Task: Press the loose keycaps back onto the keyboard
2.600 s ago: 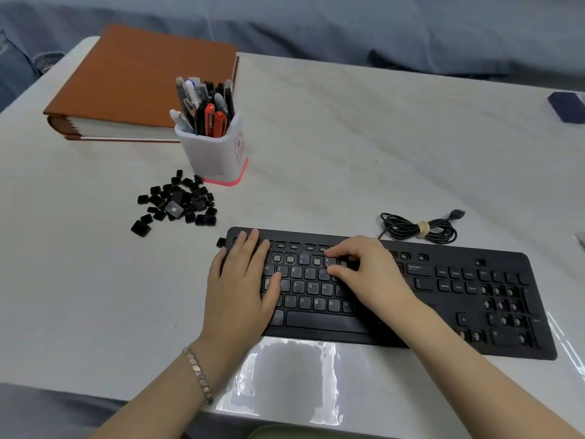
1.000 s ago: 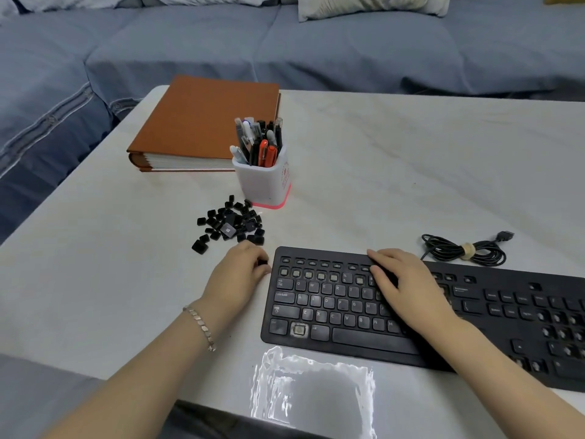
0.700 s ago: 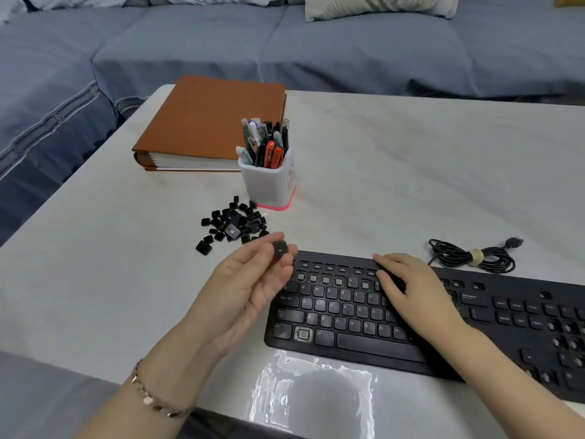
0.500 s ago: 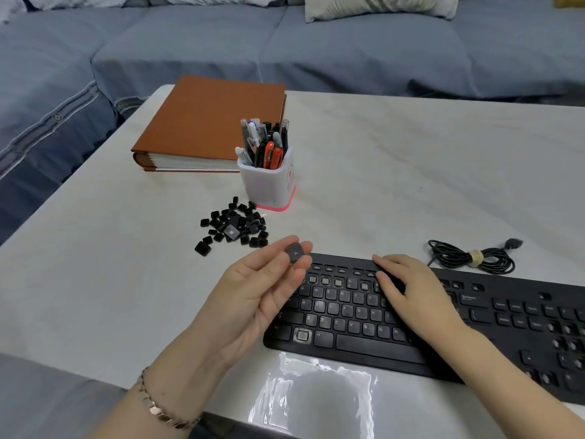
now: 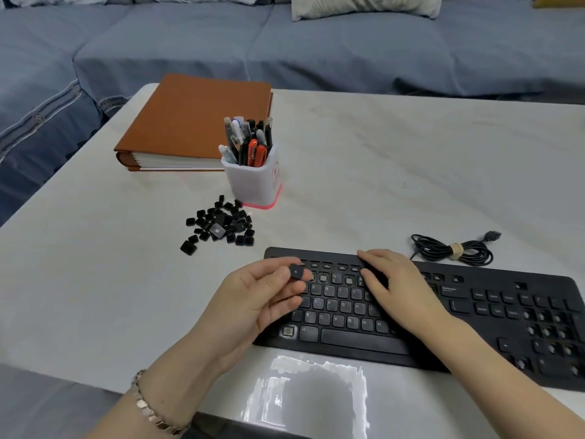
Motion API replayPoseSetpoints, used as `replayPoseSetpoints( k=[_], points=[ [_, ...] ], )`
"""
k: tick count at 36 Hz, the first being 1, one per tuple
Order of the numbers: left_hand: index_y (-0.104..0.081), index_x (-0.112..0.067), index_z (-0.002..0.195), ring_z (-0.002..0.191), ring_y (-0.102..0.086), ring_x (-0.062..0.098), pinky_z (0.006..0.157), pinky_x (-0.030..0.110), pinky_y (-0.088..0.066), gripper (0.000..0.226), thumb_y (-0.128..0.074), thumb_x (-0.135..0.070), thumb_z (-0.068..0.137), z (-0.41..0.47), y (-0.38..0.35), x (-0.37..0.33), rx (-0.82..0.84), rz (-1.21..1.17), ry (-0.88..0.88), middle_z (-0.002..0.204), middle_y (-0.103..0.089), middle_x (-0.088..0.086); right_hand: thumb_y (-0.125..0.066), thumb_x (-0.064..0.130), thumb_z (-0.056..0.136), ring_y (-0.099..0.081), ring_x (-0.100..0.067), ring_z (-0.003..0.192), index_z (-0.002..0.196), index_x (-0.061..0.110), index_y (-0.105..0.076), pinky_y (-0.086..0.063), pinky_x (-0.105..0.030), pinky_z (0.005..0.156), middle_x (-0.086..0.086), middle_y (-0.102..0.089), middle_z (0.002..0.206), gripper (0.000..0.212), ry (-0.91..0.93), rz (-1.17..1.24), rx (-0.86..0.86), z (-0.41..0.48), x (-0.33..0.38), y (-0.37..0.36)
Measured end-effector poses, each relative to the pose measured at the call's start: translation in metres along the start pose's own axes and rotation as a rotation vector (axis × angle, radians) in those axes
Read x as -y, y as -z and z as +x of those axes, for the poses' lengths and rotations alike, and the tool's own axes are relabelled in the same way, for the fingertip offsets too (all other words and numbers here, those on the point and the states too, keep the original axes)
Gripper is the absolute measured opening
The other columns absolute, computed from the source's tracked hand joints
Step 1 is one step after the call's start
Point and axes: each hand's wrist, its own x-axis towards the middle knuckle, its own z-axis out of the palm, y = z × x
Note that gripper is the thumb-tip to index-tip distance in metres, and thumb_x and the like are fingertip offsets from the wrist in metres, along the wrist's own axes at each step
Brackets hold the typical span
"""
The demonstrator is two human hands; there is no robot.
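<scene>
A black keyboard (image 5: 474,315) lies near the table's front edge, with several bare key sockets in its number row and at the right end. My left hand (image 5: 253,299), palm up, pinches a small black keycap (image 5: 296,272) between thumb and fingertips, just above the keyboard's left end. My right hand (image 5: 399,289) rests flat on the middle keys with its fingers straight. A heap of several loose black keycaps (image 5: 221,224) sits on the table, left of and behind the keyboard.
A white pen cup (image 5: 253,179) full of pens stands just behind the keycap heap. An orange binder (image 5: 193,122) lies at the back left. The coiled keyboard cable (image 5: 452,250) lies behind the keyboard's right half. A grey sofa runs beyond the table.
My left hand picked a keycap up from beside the keyboard's left end, turned palm up and carried it rightward over the keyboard. My right hand stayed on the keys.
</scene>
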Motion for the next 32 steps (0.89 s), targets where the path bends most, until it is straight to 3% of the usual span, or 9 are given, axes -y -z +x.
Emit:
replayPoseSetpoints(
  k=[3,6,10,14,19,23,26,29,32],
  points=[
    [-0.065,-0.002,0.101,0.073,-0.069,0.009,0.065,0.019,-0.056,0.017,-0.052,0.0,0.091,0.007,-0.003,0.012,-0.05,0.118,0.048,0.09,-0.074,0.01,-0.062,0.013,0.086,-0.047,-0.008,0.111,0.117,0.014,-0.063,-0.018,0.001,0.095,0.005,-0.055,0.115,0.031,-0.007,0.118,-0.047,-0.008,0.01,0.009],
    [-0.066,-0.001,0.098,0.072,-0.07,0.009,0.062,0.017,-0.055,0.015,-0.053,0.003,0.091,0.014,-0.013,0.023,-0.08,0.188,0.079,0.087,-0.074,0.01,-0.065,0.017,0.083,-0.05,0.005,0.099,0.109,0.019,-0.067,-0.026,0.001,0.091,0.013,-0.058,0.104,0.026,0.015,0.25,-0.098,-0.022,0.023,0.019],
    [-0.067,-0.003,0.09,0.072,-0.071,0.011,0.063,0.017,-0.056,0.011,-0.058,0.003,0.089,0.02,-0.037,0.038,-0.015,0.262,0.072,0.073,-0.071,0.007,-0.065,0.028,0.075,-0.055,0.002,0.082,0.101,0.023,-0.069,-0.04,-0.005,0.076,0.016,-0.06,0.086,0.027,0.063,0.376,-0.103,-0.046,0.028,0.033],
    [-0.068,-0.003,0.084,0.067,-0.069,0.012,0.074,0.025,-0.056,0.01,-0.061,0.005,0.085,0.02,-0.072,0.052,0.072,0.315,0.065,0.069,-0.07,0.008,-0.065,0.039,0.072,-0.056,-0.002,0.071,0.097,0.033,-0.067,-0.045,-0.01,0.069,0.016,-0.059,0.081,0.025,0.061,0.382,-0.159,-0.068,0.016,0.047],
    [-0.074,-0.015,0.057,0.069,-0.059,0.019,0.08,0.034,-0.053,0.029,-0.069,0.002,0.079,0.019,-0.111,0.071,0.143,0.415,0.023,0.065,-0.067,0.011,-0.074,0.024,0.064,-0.057,-0.003,0.067,0.088,0.021,-0.072,-0.049,-0.014,0.065,0.017,-0.059,0.076,0.024,-0.058,0.342,-0.269,-0.09,-0.007,0.06],
    [-0.074,-0.017,0.057,0.072,-0.058,0.019,0.083,0.036,-0.053,0.028,-0.069,-0.001,0.079,0.017,-0.133,0.083,0.195,0.45,0.028,0.069,-0.068,0.012,-0.075,0.018,0.064,-0.058,-0.004,0.065,0.084,0.024,-0.071,-0.05,-0.016,0.062,0.014,-0.061,0.074,0.021,-0.063,0.284,-0.327,-0.106,-0.023,0.069],
    [-0.074,-0.016,0.056,0.073,-0.063,0.02,0.082,0.032,-0.054,0.03,-0.068,-0.001,0.081,0.016,-0.14,0.09,0.221,0.48,0.043,0.069,-0.07,0.01,-0.074,0.017,0.065,-0.058,-0.002,0.067,0.086,0.018,-0.073,-0.051,-0.014,0.064,0.009,-0.063,0.076,0.02,-0.053,0.214,-0.323,-0.118,-0.033,0.072],
    [-0.073,-0.02,0.061,0.079,-0.07,0.016,0.08,0.026,-0.054,0.027,-0.066,-0.005,0.083,0.019,-0.139,0.097,0.223,0.594,-0.086,0.073,-0.074,0.001,-0.072,0.018,0.066,-0.057,0.0,0.069,0.087,0.012,-0.073,-0.049,-0.009,0.067,0.01,-0.062,0.079,0.022,-0.101,0.144,-0.322,-0.127,-0.047,0.074],
    [-0.072,-0.024,0.081,0.083,-0.062,-0.007,0.079,0.005,-0.043,0.016,-0.063,-0.012,0.087,0.025,-0.124,0.102,0.178,0.897,-0.386,0.081,-0.07,-0.019,-0.075,0.011,0.068,-0.058,0.002,0.073,0.089,0.012,-0.073,-0.045,-0.006,0.07,0.015,-0.059,0.082,0.021,-0.19,0.14,-0.341,-0.136,-0.068,0.08]
  ],
)
